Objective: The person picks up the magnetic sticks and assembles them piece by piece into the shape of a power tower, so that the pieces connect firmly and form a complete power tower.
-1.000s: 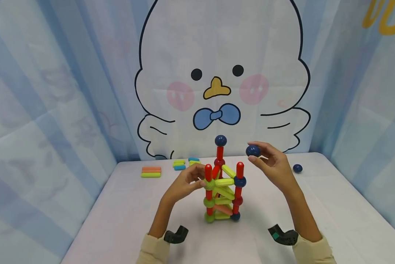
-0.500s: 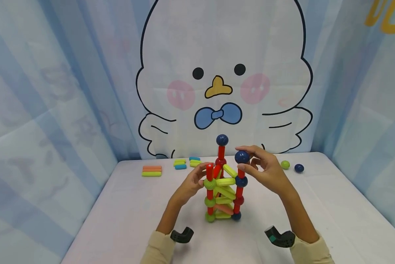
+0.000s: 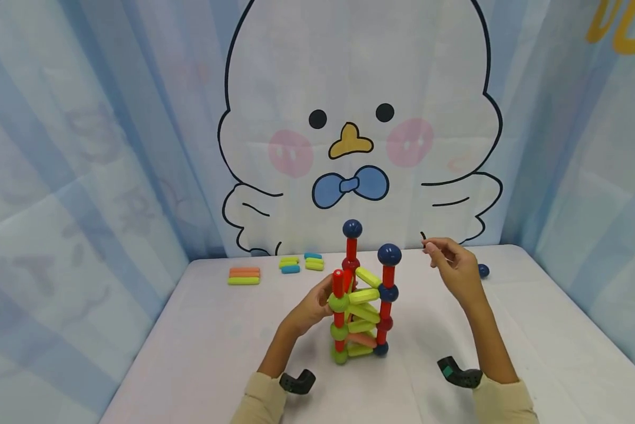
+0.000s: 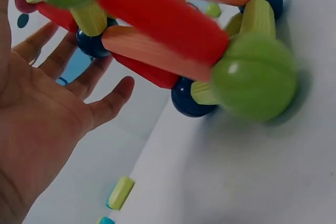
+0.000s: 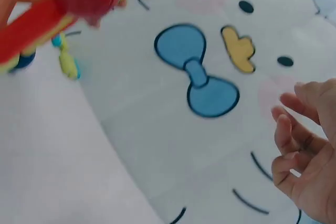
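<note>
A tower of magnetic rods and balls (image 3: 361, 312) stands upright on the table. Dark blue balls top its rear post and its right post (image 3: 389, 254). The left front post ends in a bare red rod (image 3: 338, 284). My left hand (image 3: 313, 307) grips the tower's left side near the upper green ball (image 3: 339, 302), its fingers partly hidden behind the post. In the left wrist view, the fingers (image 4: 65, 74) reach behind the rods. Right of the tower, my right hand (image 3: 455, 268) is raised with loosely bent fingers and holds nothing.
Orange and yellow-green rods (image 3: 244, 277) lie at the back left. Several yellow-green and blue rods (image 3: 290, 269) sit nearer the tower. A dark blue ball (image 3: 483, 271) rests at the back right, beside my right hand. A curtain with a printed bird (image 3: 349, 212) hangs behind the table.
My right hand has set a dark blue ball on the right post, let go and moved away to the right. The tower has turned slightly in my left hand.
</note>
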The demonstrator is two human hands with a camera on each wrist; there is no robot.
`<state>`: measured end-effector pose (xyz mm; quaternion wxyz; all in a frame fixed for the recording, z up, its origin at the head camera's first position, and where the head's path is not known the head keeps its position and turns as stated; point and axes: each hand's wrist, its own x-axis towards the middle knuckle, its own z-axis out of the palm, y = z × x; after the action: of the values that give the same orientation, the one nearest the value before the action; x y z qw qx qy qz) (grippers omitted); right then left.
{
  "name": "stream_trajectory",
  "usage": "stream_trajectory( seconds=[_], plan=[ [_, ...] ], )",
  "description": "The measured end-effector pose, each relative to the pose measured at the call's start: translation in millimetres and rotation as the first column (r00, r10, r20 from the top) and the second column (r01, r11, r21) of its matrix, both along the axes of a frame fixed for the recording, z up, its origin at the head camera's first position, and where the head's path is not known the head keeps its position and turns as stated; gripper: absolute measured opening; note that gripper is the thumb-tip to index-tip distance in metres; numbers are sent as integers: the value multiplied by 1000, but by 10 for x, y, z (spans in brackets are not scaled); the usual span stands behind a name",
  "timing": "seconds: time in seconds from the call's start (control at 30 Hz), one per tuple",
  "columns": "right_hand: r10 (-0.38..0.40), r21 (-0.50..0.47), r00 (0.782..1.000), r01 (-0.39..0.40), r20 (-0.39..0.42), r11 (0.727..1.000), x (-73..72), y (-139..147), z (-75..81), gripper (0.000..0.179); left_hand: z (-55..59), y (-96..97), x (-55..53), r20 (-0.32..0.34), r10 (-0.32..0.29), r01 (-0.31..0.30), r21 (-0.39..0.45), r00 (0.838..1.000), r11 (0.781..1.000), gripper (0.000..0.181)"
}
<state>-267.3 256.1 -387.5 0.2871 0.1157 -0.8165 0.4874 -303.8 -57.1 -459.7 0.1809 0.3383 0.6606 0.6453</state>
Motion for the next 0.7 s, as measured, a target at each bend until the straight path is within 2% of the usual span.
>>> stream_trajectory(
  seconds=[0.1,0.23,0.33,0.4,0.5,0.57,0.63,0.7],
  plan=[
    [-158,17,985,157,73,987,-165,230,-252,30,28,-19,-3,-10,-22,22,-16,1000,1000,98],
    [-357,98,921,345,155,933,-346,532,-557,33,90,-15,28,-42,-12,10,-35,999,999,75],
    [-437,175,869,405,232,898,-431,748,-710,42,101,-10,35,-59,9,-12,-45,998,999,65],
    [-436,232,843,377,315,897,-470,888,-780,50,88,-22,25,-72,35,-38,-52,997,998,59],
    [-410,348,797,269,443,898,-499,1073,-859,58,56,-61,5,-75,66,-70,-48,995,996,51],
    [-393,404,773,195,498,894,-510,1161,-889,60,37,-92,-5,-72,73,-77,-46,995,996,48],
    [-390,435,760,158,520,887,-524,1208,-900,60,31,-116,-9,-65,62,-64,-40,996,997,48],
    [-397,452,758,152,518,879,-547,1225,-899,57,27,-137,-18,-54,41,-43,-30,998,999,50]
  ],
)
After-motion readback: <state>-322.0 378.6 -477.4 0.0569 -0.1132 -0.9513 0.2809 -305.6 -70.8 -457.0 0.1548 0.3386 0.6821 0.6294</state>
